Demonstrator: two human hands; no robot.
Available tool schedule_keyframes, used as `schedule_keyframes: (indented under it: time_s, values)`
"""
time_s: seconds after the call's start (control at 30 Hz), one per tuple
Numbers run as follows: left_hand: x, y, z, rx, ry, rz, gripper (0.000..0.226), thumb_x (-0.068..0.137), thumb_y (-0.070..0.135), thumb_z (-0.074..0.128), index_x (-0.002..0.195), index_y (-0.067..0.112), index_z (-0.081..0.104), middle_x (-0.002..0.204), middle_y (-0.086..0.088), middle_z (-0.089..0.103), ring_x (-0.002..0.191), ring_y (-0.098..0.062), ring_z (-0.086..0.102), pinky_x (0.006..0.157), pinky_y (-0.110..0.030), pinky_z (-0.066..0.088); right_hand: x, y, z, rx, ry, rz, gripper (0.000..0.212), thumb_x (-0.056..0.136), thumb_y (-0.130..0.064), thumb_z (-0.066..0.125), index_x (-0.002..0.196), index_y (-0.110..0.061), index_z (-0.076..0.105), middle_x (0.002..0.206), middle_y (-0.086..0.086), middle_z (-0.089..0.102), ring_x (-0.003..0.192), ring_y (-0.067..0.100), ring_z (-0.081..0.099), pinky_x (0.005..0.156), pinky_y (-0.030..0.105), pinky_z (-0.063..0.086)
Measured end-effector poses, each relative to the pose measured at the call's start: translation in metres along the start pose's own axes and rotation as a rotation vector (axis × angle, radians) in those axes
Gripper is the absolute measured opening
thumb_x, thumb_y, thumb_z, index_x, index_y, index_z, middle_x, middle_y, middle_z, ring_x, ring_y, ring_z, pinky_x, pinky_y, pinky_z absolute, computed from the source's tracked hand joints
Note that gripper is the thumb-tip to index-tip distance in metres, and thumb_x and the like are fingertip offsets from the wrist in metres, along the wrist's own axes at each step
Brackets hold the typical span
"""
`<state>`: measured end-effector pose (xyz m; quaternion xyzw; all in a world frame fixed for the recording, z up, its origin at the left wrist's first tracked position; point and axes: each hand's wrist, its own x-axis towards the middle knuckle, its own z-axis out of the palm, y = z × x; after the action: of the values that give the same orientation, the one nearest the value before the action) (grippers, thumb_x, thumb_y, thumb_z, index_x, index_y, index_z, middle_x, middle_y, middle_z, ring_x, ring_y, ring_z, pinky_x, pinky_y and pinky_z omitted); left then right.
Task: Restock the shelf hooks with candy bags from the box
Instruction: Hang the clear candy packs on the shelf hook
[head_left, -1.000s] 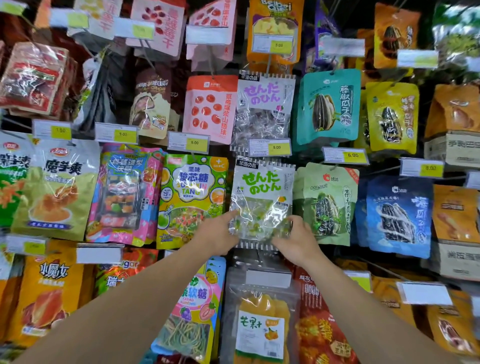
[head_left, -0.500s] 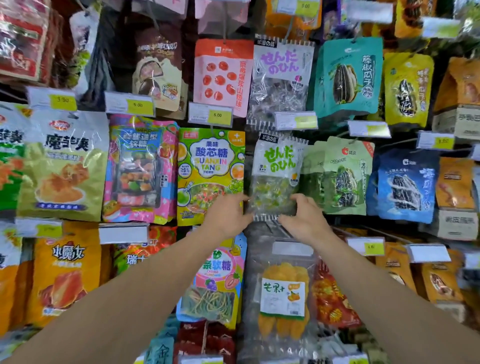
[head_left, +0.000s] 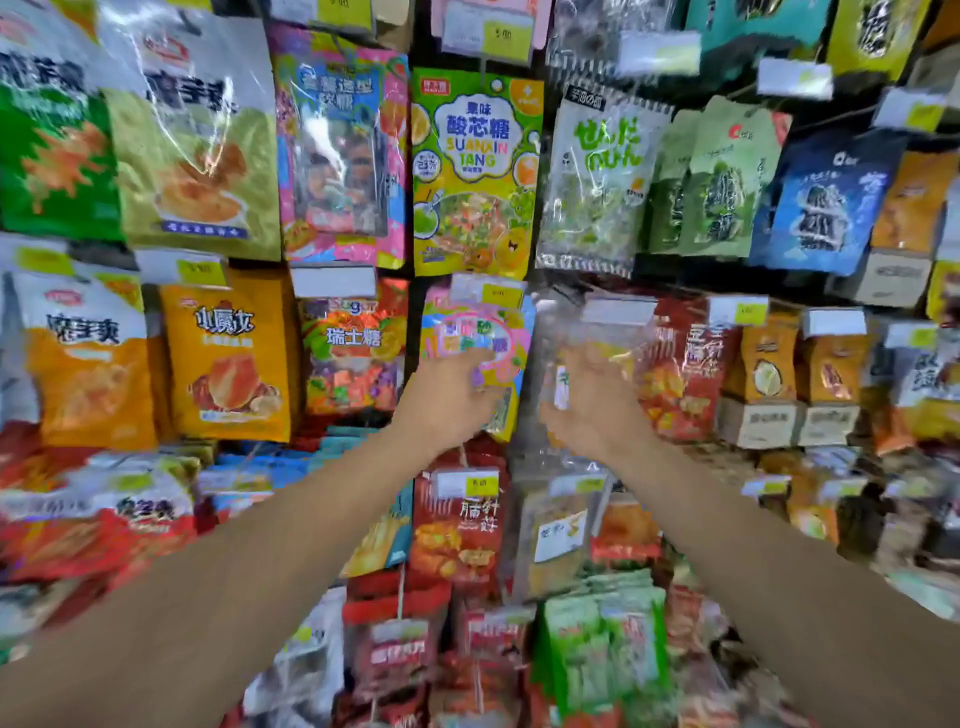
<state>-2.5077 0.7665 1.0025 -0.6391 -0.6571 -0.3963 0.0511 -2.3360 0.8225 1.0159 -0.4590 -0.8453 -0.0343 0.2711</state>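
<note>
A clear candy bag with green lettering (head_left: 597, 182) hangs on its shelf hook, upper middle right, with nothing touching it. Both my hands are below it, apart from it and blurred by motion. My left hand (head_left: 449, 402) is in front of a pink candy bag (head_left: 480, 338), its fingers loosely curled and holding nothing. My right hand (head_left: 595, 400) is in front of a clear bag of dried mango (head_left: 587, 338), fingers relaxed and empty. The box is out of view.
The wall of hooks is packed with snack bags. A yellow-green sour candy bag (head_left: 475, 171) hangs left of the green-lettered one, and green seed bags (head_left: 717, 176) hang to its right. Price tags (head_left: 488, 293) stick out on the hook ends. Red bags (head_left: 457, 525) hang lower down.
Both hands have let go of the green-lettered candy bag and dropped below it. The bag stays on its hook. The camera has tilted down, showing lower rows.
</note>
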Motion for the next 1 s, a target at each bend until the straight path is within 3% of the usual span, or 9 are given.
schedule_keyframes:
  time_s: [0.07, 0.13, 0.2, 0.27, 0.4, 0.53, 0.73, 0.83, 1.0]
  values:
    - [-0.051, -0.014, 0.002, 0.034, -0.051, -0.049, 0.047, 0.087, 0.040, 0.059, 0.129, 0.020, 0.062, 0.115, -0.012, 0.071, 0.108, -0.033, 0.064, 0.088, -0.037, 0.047, -0.043, -0.014, 0.021, 0.018, -0.108, 0.006, 0.057, 0.089, -0.030, 0.060, 0.135, 0.000, 0.045, 0.132, 0.019, 0.047, 0.123, 0.040, 0.048, 0.101, 0.039, 0.037]
    - [-0.089, -0.026, 0.005, 0.056, -0.096, -0.088, 0.050, 0.089, 0.033, 0.064, 0.136, 0.019, 0.057, 0.128, -0.011, 0.065, 0.117, -0.031, 0.060, 0.094, -0.034, 0.043, -0.074, -0.021, 0.039, 0.027, -0.182, -0.007, 0.065, 0.090, -0.032, 0.062, 0.143, -0.002, 0.039, 0.139, 0.017, 0.042, 0.129, 0.037, 0.044, 0.106, 0.037, 0.036]
    - [-0.140, -0.036, -0.001, 0.066, -0.200, -0.148, 0.056, 0.087, 0.042, 0.061, 0.138, 0.019, 0.054, 0.134, -0.011, 0.061, 0.120, -0.030, 0.058, 0.097, -0.034, 0.042, -0.117, -0.037, 0.056, 0.066, -0.247, 0.015, 0.065, 0.090, -0.034, 0.063, 0.143, -0.006, 0.040, 0.140, 0.014, 0.042, 0.131, 0.035, 0.042, 0.107, 0.037, 0.035]
    - [-0.189, -0.045, -0.007, 0.061, -0.277, -0.202, 0.060, 0.084, 0.047, 0.058, 0.139, 0.021, 0.054, 0.129, -0.011, 0.064, 0.115, -0.029, 0.061, 0.094, -0.032, 0.045, -0.156, -0.052, 0.074, 0.072, -0.289, 0.016, 0.059, 0.088, -0.035, 0.064, 0.138, -0.009, 0.044, 0.135, 0.013, 0.045, 0.127, 0.035, 0.045, 0.103, 0.040, 0.037]
    - [-0.276, -0.064, -0.024, 0.102, -0.390, -0.288, 0.051, 0.092, 0.034, 0.062, 0.139, 0.020, 0.052, 0.120, -0.009, 0.068, 0.112, -0.027, 0.062, 0.089, -0.031, 0.042, -0.232, -0.090, 0.117, 0.113, -0.418, 0.003, 0.061, 0.084, -0.036, 0.065, 0.135, -0.009, 0.047, 0.130, 0.013, 0.048, 0.124, 0.035, 0.046, 0.106, 0.041, 0.036]
    - [-0.349, -0.096, -0.042, 0.076, -0.453, -0.393, 0.048, 0.092, 0.030, 0.061, 0.139, 0.022, 0.053, 0.124, -0.006, 0.067, 0.104, -0.026, 0.066, 0.082, -0.028, 0.045, -0.296, -0.134, 0.155, 0.188, -0.572, 0.035, 0.062, 0.086, -0.037, 0.062, 0.140, -0.013, 0.043, 0.139, 0.008, 0.042, 0.130, 0.032, 0.042, 0.109, 0.040, 0.037]
    - [-0.436, -0.158, -0.067, 0.082, -0.557, -0.566, 0.056, 0.092, 0.034, 0.061, 0.145, 0.026, 0.045, 0.146, 0.001, 0.050, 0.126, -0.021, 0.054, 0.098, -0.026, 0.039, -0.356, -0.201, 0.212, 0.204, -0.773, 0.022, 0.058, 0.088, -0.034, 0.061, 0.139, -0.014, 0.042, 0.138, 0.004, 0.042, 0.131, 0.030, 0.037, 0.107, 0.038, 0.038]
    - [-0.473, -0.203, -0.082, 0.077, -0.604, -0.667, 0.059, 0.088, 0.041, 0.059, 0.144, 0.026, 0.046, 0.144, 0.001, 0.053, 0.124, -0.020, 0.055, 0.097, -0.026, 0.041, -0.378, -0.243, 0.246, 0.207, -0.886, 0.017, 0.057, 0.089, -0.033, 0.060, 0.140, -0.014, 0.042, 0.140, 0.004, 0.040, 0.131, 0.029, 0.038, 0.105, 0.037, 0.040]
    - [-0.507, -0.291, -0.109, 0.048, -0.598, -0.744, 0.045, 0.087, 0.026, 0.064, 0.131, 0.021, 0.059, 0.133, -0.002, 0.062, 0.120, -0.024, 0.057, 0.093, -0.028, 0.043, -0.389, -0.311, 0.310, 0.149, -0.999, 0.030, 0.064, 0.090, -0.033, 0.059, 0.146, -0.012, 0.037, 0.147, 0.007, 0.038, 0.133, 0.032, 0.039, 0.106, 0.038, 0.041]
